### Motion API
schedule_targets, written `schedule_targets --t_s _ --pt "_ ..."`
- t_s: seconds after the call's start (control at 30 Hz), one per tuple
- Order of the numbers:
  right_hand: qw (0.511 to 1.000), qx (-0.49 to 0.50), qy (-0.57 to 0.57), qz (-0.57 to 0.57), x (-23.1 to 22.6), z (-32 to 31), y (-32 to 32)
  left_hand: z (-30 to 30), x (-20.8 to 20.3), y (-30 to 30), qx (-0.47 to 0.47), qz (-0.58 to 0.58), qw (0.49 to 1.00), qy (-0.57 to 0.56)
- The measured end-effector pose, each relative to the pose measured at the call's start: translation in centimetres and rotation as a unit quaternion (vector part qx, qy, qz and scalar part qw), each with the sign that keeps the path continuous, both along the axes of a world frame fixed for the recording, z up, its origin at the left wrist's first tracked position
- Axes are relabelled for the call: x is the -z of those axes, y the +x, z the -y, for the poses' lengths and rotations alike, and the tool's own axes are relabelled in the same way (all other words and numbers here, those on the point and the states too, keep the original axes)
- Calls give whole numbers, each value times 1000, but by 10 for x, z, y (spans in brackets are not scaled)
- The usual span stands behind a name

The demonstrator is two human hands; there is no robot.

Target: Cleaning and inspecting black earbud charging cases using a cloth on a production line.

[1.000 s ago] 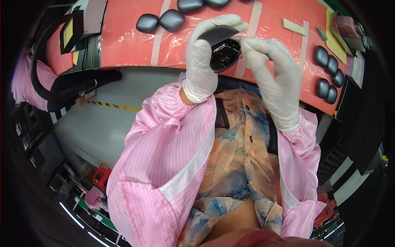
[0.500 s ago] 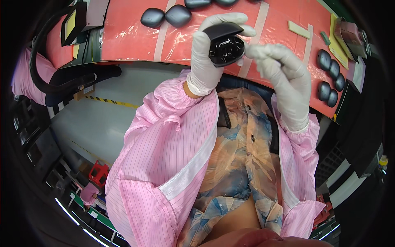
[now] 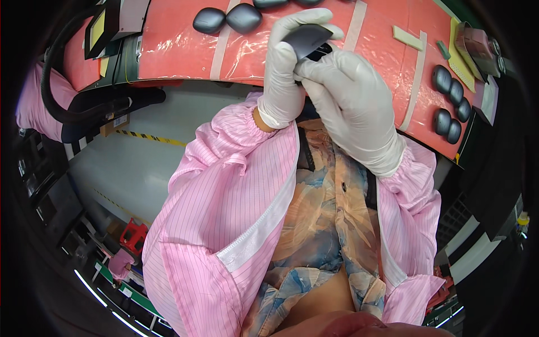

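**Small glossy shell, two-handed pinch**

Big pink-covered workbench across the top, rows of dark rounded shells parked on it. Above the bench edge, left hand curled shut around a dark grey case half, right hand closed over its lower side. Looks light, rigid, slick against gloves; probably best gripped by the rims, not the shiny face.
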State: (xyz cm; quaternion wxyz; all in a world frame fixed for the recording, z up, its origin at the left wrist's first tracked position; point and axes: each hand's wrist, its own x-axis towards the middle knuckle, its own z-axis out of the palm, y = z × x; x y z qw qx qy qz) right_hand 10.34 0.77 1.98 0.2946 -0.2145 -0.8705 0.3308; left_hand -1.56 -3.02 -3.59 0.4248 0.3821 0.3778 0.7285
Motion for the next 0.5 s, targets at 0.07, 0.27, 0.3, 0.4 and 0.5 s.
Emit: schedule_targets --t_s 0.07,0.27,0.3,0.4,0.5 --pt "988 63 75 119 -5 10 -3 5 -3 0 -74 -81 993 -51" --pt "972 55 -207 -102 4 -8 8 -16 15 -16 0 76 993 89" --pt "977 92 -101 -166 15 -13 6 -3 -10 -3 -50 151 979 -131" --pt "988 32 148 29 16 -15 3 0 -11 -2 -87 191 964 -164" --pt "986 57 127 96 14 -1 3 2 -16 -2 -80 48 982 -164"
